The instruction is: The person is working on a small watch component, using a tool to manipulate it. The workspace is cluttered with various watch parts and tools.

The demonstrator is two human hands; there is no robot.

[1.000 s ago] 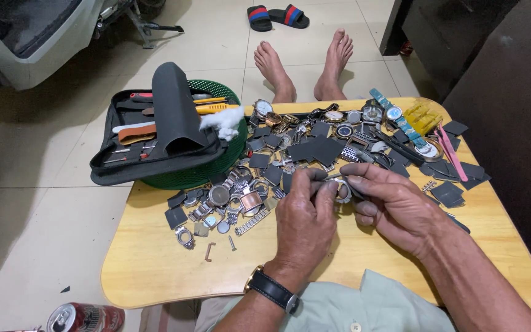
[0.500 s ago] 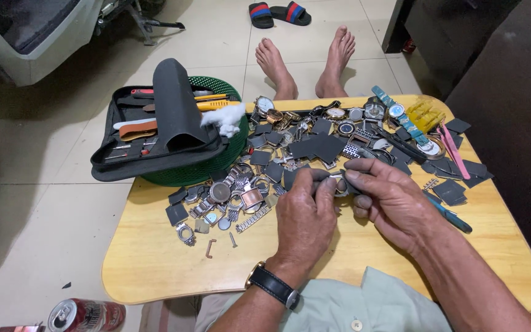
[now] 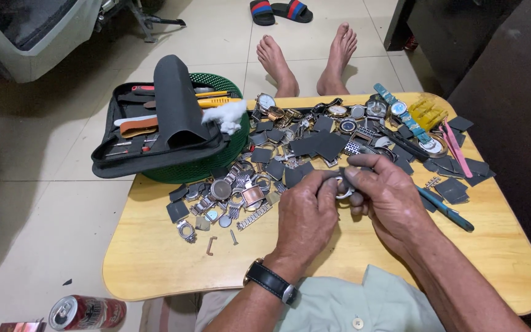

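Note:
My left hand [image 3: 306,212] and my right hand [image 3: 386,195] meet over the middle of a low wooden table [image 3: 155,258]. Together they pinch a small round metal watch case [image 3: 342,186] between the fingertips. A black wristwatch sits on my left wrist. Just beyond the hands lies a heap of watch parts [image 3: 247,190]: cases, metal bracelets, dials and dark square pads. A teal-handled tool [image 3: 447,210] lies on the table right of my right hand.
An open black tool case [image 3: 155,132] rests on a green basket [image 3: 216,166] at the table's far left, with white cotton [image 3: 225,115] beside it. Whole watches [image 3: 394,107] line the far edge. Another person's bare feet [image 3: 305,58] are beyond the table. A can [image 3: 84,312] lies on the floor.
Both hands have stayed over the same spot, with the fingers shifting slightly around the small watch case. Nothing else on the table has moved.

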